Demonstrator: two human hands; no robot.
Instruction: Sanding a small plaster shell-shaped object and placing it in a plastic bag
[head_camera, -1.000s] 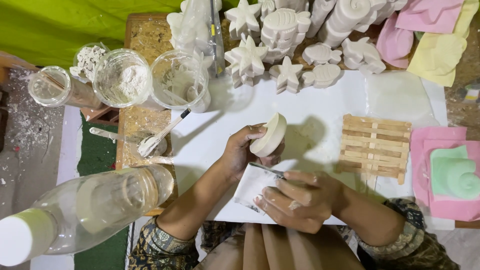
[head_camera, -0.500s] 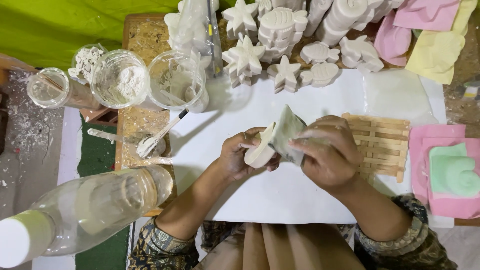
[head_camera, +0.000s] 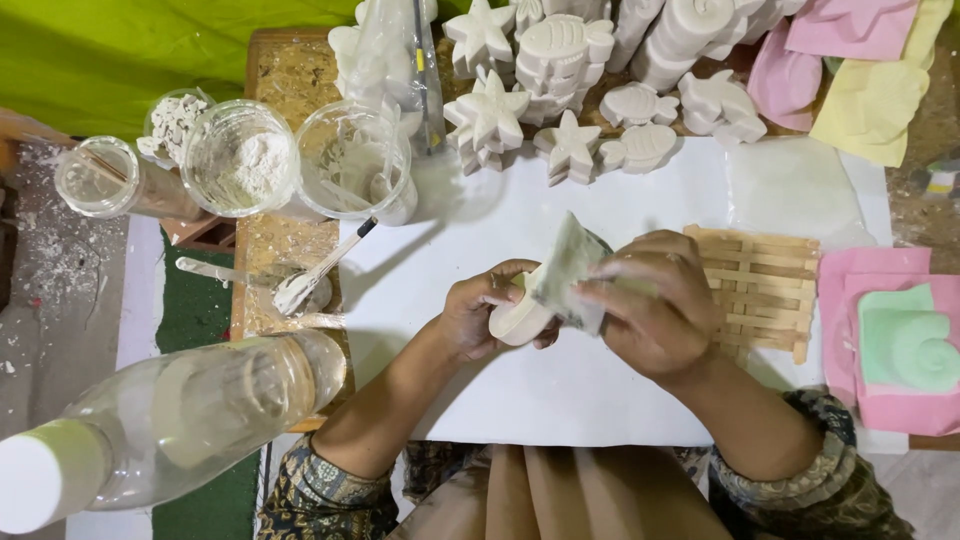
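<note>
My left hand (head_camera: 478, 315) grips a small white plaster cast (head_camera: 520, 322) over the white sheet (head_camera: 560, 390). My right hand (head_camera: 655, 305) holds a folded grey-green piece of sandpaper (head_camera: 568, 272) pressed against the cast's top edge. Both hands meet just left of a small wooden slat rack (head_camera: 765, 290). The cast's shape is partly hidden by my fingers and the paper.
Several white plaster stars, fish and shells (head_camera: 560, 80) lie at the back. Clear cups of powder (head_camera: 240, 160) and a mixing cup (head_camera: 355, 160) stand at the left, with a spoon (head_camera: 310, 280). A clear bottle (head_camera: 170, 420) lies near left. Pink and green moulds (head_camera: 900, 340) sit at the right.
My right hand lifted the sandpaper off the sheet near my lap and brought it up onto the cast in my left hand. The left hand has barely moved.
</note>
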